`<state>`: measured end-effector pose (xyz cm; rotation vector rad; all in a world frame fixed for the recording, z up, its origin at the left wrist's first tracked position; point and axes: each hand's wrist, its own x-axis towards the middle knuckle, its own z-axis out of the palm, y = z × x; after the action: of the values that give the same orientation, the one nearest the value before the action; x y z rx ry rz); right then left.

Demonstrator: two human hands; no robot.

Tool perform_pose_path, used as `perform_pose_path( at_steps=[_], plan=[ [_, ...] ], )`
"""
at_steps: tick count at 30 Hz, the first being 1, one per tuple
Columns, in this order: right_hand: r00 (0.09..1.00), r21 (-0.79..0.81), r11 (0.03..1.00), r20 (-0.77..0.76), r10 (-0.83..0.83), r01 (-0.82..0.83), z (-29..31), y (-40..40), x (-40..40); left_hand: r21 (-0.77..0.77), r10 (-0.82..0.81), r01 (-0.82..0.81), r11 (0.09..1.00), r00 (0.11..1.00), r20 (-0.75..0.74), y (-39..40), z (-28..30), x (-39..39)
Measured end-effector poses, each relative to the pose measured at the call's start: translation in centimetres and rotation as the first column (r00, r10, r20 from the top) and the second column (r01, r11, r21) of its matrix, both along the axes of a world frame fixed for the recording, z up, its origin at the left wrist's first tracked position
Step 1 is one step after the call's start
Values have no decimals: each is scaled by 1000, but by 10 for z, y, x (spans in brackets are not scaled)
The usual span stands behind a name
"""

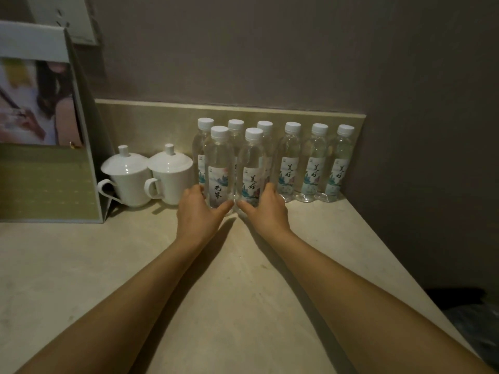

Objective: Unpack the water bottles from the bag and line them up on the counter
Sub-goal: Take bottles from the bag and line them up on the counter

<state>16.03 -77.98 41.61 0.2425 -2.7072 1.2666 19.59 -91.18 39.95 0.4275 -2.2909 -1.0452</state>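
Now both hands' fingers clasp two clear, white-capped bottles, upright.

Dim, warm light; forearms cast dark shadows on the counter; wide-angle bending and softness toward edges.
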Motion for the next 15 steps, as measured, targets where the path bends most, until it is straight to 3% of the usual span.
perform_pose_path(
  at_steps=[6, 9, 15],
  plan=[
    [993, -28, 993, 9, 119, -119, 16, 30, 11, 248, 129, -83, 965, 976, -175, 38, 28, 21],
    [992, -53, 991, -27, 121, -122, 30, 66, 21, 254, 37, 27, 967, 969, -243, 82, 43, 32],
    [984, -161, 977, -131, 121, -141, 48, 183, 42, 202, -143, 192, 960, 962, -233, 205, 47, 42]
  ],
)
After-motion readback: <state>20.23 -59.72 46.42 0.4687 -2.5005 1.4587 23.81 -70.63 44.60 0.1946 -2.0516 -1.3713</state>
